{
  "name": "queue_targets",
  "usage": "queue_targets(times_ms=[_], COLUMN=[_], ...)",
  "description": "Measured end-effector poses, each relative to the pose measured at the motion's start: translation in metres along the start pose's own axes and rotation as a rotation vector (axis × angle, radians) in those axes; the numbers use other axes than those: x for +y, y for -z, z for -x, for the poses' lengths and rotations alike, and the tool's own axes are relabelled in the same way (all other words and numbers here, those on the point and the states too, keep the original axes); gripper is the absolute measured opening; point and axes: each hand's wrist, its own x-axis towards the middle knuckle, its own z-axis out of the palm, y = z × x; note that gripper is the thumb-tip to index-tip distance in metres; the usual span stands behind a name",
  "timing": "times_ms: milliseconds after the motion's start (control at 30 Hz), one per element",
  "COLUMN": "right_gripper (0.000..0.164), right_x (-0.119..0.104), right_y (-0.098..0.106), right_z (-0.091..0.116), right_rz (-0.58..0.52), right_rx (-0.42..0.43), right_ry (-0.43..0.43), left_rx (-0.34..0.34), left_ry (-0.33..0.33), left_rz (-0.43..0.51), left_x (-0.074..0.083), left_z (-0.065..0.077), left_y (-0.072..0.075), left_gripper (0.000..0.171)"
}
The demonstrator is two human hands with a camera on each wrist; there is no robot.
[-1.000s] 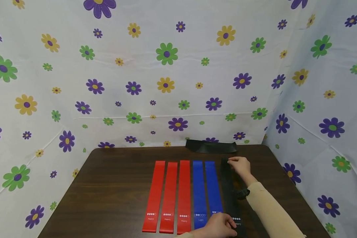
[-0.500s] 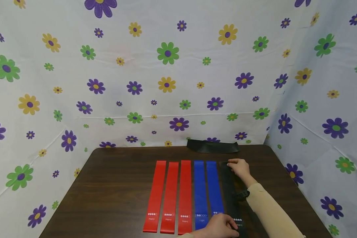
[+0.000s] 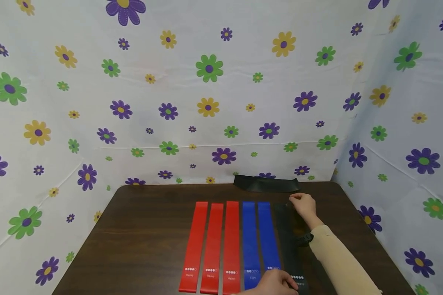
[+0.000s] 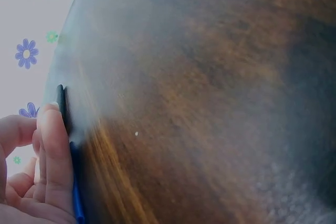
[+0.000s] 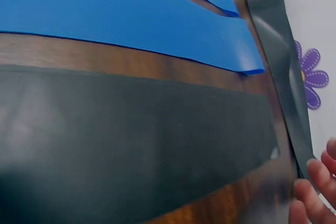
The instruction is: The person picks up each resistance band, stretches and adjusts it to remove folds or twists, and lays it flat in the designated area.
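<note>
A flat black resistance band (image 3: 286, 235) lies lengthwise on the table, with white dots and lettering near its close end. At that close end my left hand (image 3: 275, 282) pinches the band's edge; in the left wrist view the thumb and a finger of the left hand (image 4: 52, 156) meet right at the dark strip. Just right of the far end is my right hand (image 3: 304, 205), fingers loosely bent. The right wrist view shows the right hand's fingers (image 5: 315, 192) apart from the flat band (image 5: 131, 135), near a second black band (image 5: 283, 51).
Two blue bands, one marked Light (image 3: 250, 237), lie parallel left of the black one. Farther left are three red bands, the middle one (image 3: 212, 241) marked Heavy. The second black band leans at the table's back edge against the flowered cloth (image 3: 170, 90).
My right hand has come off the far end of the black band, moving slightly right. That end now lies flat. The left hand stays at the close end.
</note>
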Motion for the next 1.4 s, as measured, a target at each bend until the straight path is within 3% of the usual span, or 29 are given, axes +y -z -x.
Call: queue_targets(times_ms=[200,433,533,667,867,1000,1133,1400], right_gripper=[0.042,0.050,0.052,0.055,0.056,0.060,0.063,0.079], right_x=[0.000,0.005,0.007,0.005,0.007,0.011,0.013,0.015], right_y=[0.007,0.011,0.014,0.015,0.017,0.018,0.018,0.014], right_z=[-0.016,-0.030,-0.035,-0.038,-0.042,-0.044,-0.046,-0.046], right_rz=[0.022,0.070,0.079,0.082,0.114,0.108,0.092,0.007], right_rx=[-0.008,-0.078,-0.094,-0.147,-0.193,-0.236,-0.267,-0.263], right_ry=[-0.029,-0.039,-0.036,-0.037,-0.035,-0.029,-0.037,-0.040], left_rx=[-0.027,-0.197,-0.208,-0.095,0.204,0.342,0.395,0.409], left_ry=[0.004,0.027,-0.009,-0.064,-0.161,-0.161,-0.131,-0.100], left_rz=[0.051,0.163,0.190,0.194,0.086,0.076,0.090,0.105], left_x=[-0.002,0.005,0.012,0.021,0.027,0.023,0.016,0.009], left_z=[-0.002,-0.002,-0.004,-0.011,-0.032,-0.037,-0.036,-0.032], left_y=[0.004,0.023,0.034,0.059,0.117,0.153,0.172,0.183], left_gripper=[0.008,0.023,0.024,0.021,0.016,0.019,0.019,0.020])
